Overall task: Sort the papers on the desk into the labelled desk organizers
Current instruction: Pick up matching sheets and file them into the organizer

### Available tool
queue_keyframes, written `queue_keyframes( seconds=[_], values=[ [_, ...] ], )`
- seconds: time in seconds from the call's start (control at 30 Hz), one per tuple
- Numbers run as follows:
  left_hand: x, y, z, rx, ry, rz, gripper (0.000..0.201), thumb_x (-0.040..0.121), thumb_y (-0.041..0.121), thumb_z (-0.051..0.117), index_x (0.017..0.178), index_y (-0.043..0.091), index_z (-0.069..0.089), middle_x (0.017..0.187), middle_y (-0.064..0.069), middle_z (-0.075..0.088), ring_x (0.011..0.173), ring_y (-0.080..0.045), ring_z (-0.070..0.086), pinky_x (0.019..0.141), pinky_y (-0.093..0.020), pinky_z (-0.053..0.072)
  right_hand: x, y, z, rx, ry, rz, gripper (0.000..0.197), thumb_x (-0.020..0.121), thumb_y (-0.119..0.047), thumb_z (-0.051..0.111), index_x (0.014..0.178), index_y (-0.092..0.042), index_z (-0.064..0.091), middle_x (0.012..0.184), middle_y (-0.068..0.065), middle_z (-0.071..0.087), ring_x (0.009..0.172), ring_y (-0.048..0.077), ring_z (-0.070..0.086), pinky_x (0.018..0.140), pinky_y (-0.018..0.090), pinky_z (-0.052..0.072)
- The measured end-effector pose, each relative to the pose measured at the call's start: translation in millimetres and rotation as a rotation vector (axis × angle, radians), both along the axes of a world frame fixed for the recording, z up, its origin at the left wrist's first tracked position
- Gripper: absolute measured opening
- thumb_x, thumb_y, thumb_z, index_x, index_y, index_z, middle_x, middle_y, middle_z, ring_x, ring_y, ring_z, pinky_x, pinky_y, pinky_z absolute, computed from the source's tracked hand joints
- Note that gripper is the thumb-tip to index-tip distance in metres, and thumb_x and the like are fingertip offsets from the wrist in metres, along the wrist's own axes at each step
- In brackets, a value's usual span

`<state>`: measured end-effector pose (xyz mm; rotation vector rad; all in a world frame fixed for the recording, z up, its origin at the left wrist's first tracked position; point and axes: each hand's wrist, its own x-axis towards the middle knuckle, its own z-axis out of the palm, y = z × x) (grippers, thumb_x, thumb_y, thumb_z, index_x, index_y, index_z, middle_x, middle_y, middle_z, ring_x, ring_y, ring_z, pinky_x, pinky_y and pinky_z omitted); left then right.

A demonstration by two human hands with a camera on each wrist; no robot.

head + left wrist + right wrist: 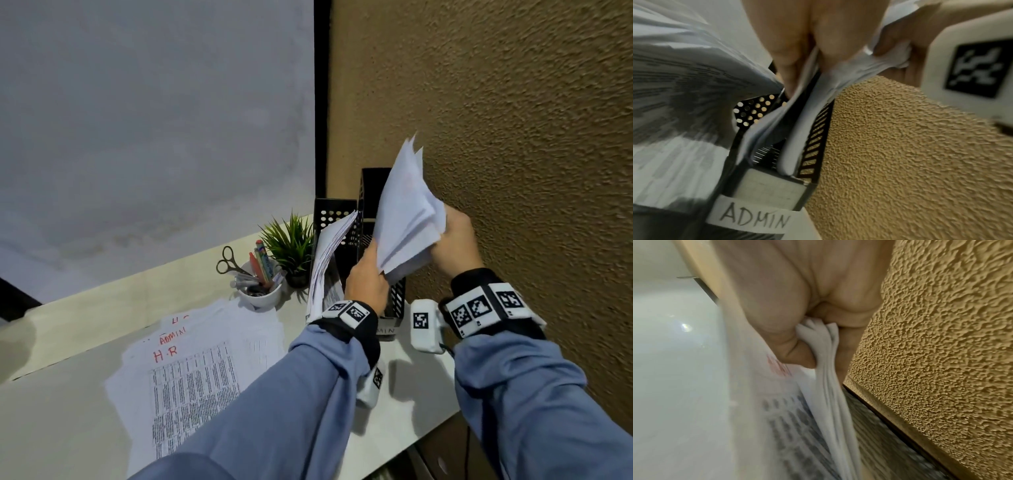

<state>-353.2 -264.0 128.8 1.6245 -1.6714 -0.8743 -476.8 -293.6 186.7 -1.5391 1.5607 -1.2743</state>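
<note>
- Nearest the head camera, at about seven o'clock on the desk (68,394), a loose spread of printed papers (195,373) is seen, headed in red "H R" and "ADMIN"; these remain to be sorted.
- At ten o'clock from that spread, a white cup (262,298) of pens and scissors is set beside a small potted plant (291,246).
- Just right of the plant, a black perforated organizer (334,214) is seen with a leaning stack of sheets (325,263) in it; its label is hidden.
- The left hand (366,279) is closed around the lower corner of a raised bundle of papers (406,216), fingers and thumb clamped on the sheets.
- Below the bundle, the slotted organizer labelled ADMIN (760,193) stands against the textured wall (513,137).
- The right hand (452,240), at three o'clock of the bundle, is curled tight on its opposite edge.
- Risks are judged as follows: the bundle is fanned and crumpled, so edges may be caught on the organizer's rim; a sheet may be let slip into the neighbouring compartment; the leaning stack may be knocked by the left wrist.
</note>
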Motion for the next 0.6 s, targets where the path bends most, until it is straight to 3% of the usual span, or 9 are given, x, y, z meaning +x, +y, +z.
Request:
queue_keyframes(
  seconds=[0.03, 0.1, 0.27, 0.33, 0.43, 0.6],
  values=[
    [1.5, -2.0, -3.7, 0.069, -0.043, -0.018, 0.052, 0.086, -0.001, 0.044, 0.136, 0.013, 0.042, 0.115, -0.020, 0.061, 0.103, -0.038, 0.058, 0.086, -0.041, 0.049, -0.2, 2.2, 1.4, 0.007, 0.001, 0.022, 0.011, 0.078, -0.016, 0.060, 0.076, -0.026, 0.060, 0.078, 0.000, 0.064, 0.072, 0.011, 0.052, 0.064, 0.029, 0.039],
    [5.4, -4.2, -7.0, 0.127, -0.124, -0.023, 0.040, 0.088, 0.006, 0.046, 0.127, 0.011, 0.049, 0.112, -0.020, 0.063, 0.101, -0.039, 0.059, 0.082, -0.039, 0.048, -0.8, 3.9, 0.1, -0.009, 0.014, 0.062, 0.009, 0.071, -0.020, 0.058, 0.076, -0.028, 0.060, 0.080, 0.004, 0.066, 0.073, 0.014, 0.053, 0.064, 0.030, 0.040],
    [10.0, -6.4, -12.3, 0.080, -0.246, -0.068, 0.060, 0.090, 0.002, 0.039, 0.146, 0.019, 0.026, 0.108, -0.024, 0.062, 0.097, -0.040, 0.060, 0.081, -0.043, 0.048, 3.4, 3.4, 5.3, -0.065, 0.057, 0.070, 0.016, 0.074, -0.015, 0.061, 0.087, -0.025, 0.062, 0.083, 0.004, 0.067, 0.074, 0.016, 0.055, 0.063, 0.029, 0.041],
    [10.0, -4.5, -16.2, 0.125, -0.275, -0.120, 0.052, 0.090, 0.004, 0.042, 0.140, 0.017, 0.035, 0.109, -0.024, 0.062, 0.100, -0.041, 0.060, 0.083, -0.044, 0.049, 5.3, 0.8, 4.7, -0.075, 0.078, 0.057, 0.013, 0.076, -0.015, 0.060, 0.088, -0.019, 0.061, 0.082, 0.008, 0.065, 0.070, 0.019, 0.053, 0.061, 0.029, 0.039],
    [7.9, -2.0, -14.0, 0.068, -0.272, -0.054, 0.044, 0.092, 0.017, 0.046, 0.135, 0.014, 0.039, 0.106, -0.021, 0.063, 0.097, -0.040, 0.060, 0.076, -0.042, 0.047, 6.0, -3.3, -0.3, -0.052, 0.174, 0.022, 0.014, 0.072, -0.015, 0.057, 0.086, -0.014, 0.059, 0.078, 0.014, 0.063, 0.070, 0.033, 0.056, 0.060, 0.031, 0.040],
    [5.4, -2.4, -19.8, 0.019, -0.250, -0.014, 0.047, 0.093, 0.007, 0.038, 0.137, 0.024, 0.043, 0.104, -0.024, 0.063, 0.096, -0.042, 0.060, 0.076, -0.043, 0.048, 8.3, -4.3, -1.2, -0.073, 0.221, 0.012, 0.030, 0.073, -0.008, 0.059, 0.102, -0.014, 0.062, 0.087, 0.008, 0.067, 0.078, 0.029, 0.061, 0.069, 0.034, 0.050]
  ],
)
